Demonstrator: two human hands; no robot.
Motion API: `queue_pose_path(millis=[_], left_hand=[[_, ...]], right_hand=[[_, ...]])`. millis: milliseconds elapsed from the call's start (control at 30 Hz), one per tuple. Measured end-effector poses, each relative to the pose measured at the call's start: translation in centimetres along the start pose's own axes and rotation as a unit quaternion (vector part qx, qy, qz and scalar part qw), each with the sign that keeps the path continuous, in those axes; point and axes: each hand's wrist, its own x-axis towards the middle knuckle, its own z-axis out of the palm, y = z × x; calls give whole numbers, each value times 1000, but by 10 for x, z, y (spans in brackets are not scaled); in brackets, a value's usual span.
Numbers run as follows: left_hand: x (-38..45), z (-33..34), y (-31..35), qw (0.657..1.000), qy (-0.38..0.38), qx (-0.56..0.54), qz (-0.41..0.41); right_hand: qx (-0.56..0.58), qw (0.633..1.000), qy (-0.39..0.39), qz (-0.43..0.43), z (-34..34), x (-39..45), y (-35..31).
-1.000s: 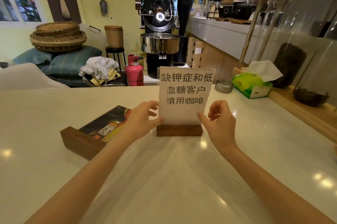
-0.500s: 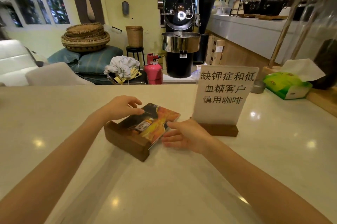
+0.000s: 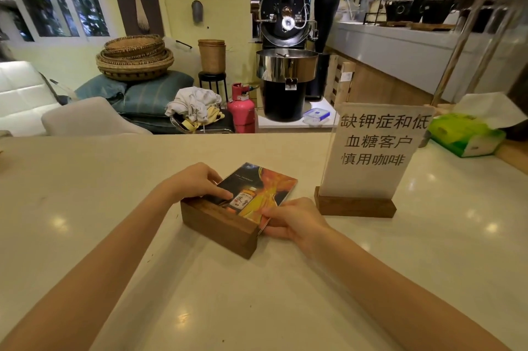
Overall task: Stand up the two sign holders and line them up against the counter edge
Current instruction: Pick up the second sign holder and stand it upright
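1 sign (image 3: 368, 150) stands upright at right; the other, the flat sign (image 3: 257, 193), lies left of it on the counter (image 3: 85, 179). Left hand (image 3: 194, 183) rests curled fingers on its panel; right hand (image 3: 294, 220) pinches the near-right edge. Likely a heavy base and a stiff, slippery panel: lift by the panel's sides.

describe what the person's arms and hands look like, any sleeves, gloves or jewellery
Both forearms are bare up to the frame edge, with no sleeves showing. The left hand and right hand wear no gloves. No rings, watch or bracelet show on the fingers or wrists, and the nails that show look short and unpainted.
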Motion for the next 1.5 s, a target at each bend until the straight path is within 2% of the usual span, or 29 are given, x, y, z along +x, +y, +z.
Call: queue_pose_path(millis=[133,267,467,767,1033,1333,1500], left_hand=[[1,0,2,999,34,-23,5],[-2,0,10,993,96,-59,46],[-4,5,24,970,188,-87,127],[-5,25,38,932,205,-225,196],[-8,41,45,909,185,-302,219],[-11,51,40,899,182,-339,211],[-11,57,38,898,197,-333,210]], right_hand=[[-9,999,24,-32,0,-2,-5],[-35,988,37,-144,-2,-7,-15],[-128,947,78,-285,-7,-9,-22],[-178,874,107,-440,-11,-15,-13],[-223,826,132,-501,-17,-11,0],[-288,790,133,-524,-17,-10,3],[-298,808,106,-497,-18,-15,0]])
